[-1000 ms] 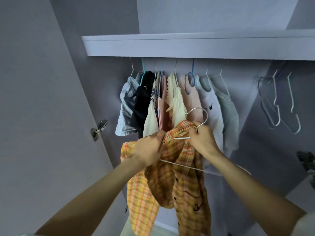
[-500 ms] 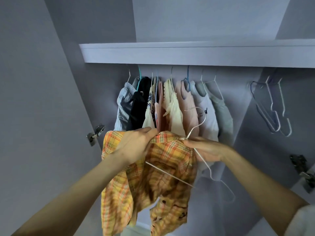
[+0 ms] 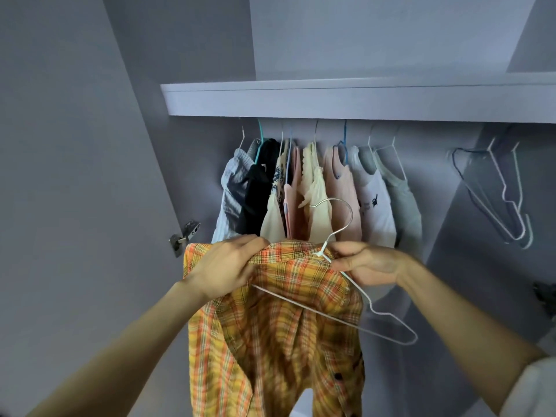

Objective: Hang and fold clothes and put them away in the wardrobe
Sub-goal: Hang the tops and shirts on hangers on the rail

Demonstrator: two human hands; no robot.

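Two hands meet at the collar of an orange-and-yellow plaid shirt (image 3: 279, 320), held up in front of the open wardrobe. On the left, the left hand (image 3: 224, 266) has its grip closed on the collar fabric, fingers curled over the top edge. Just to the right of it, the right hand (image 3: 368, 264) pinches the neck of a white wire hanger (image 3: 334, 299) together with the collar — its grip is closed on the hanger where the hook meets the shoulders. Above that hand the hanger's hook curves up and to the left; below and to the right, one shoulder of the hanger juts out bare past the shirt, while the bottom wire slants across the shirt toward the left hand. The shirt hangs down loosely beneath both hands, with dark buttons showing near its lower right.

Beyond and above the hands, a row of hung clothes (image 3: 316, 191) — pale blue, black, cream, pink, white, grey-green — dangles under a shelf (image 3: 346, 100). Far to the right of the right hand, several empty hangers (image 3: 505, 194) hang together. Left of the left hand, a metal door hinge (image 3: 185, 237) sits on the wardrobe's side panel (image 3: 75, 206).
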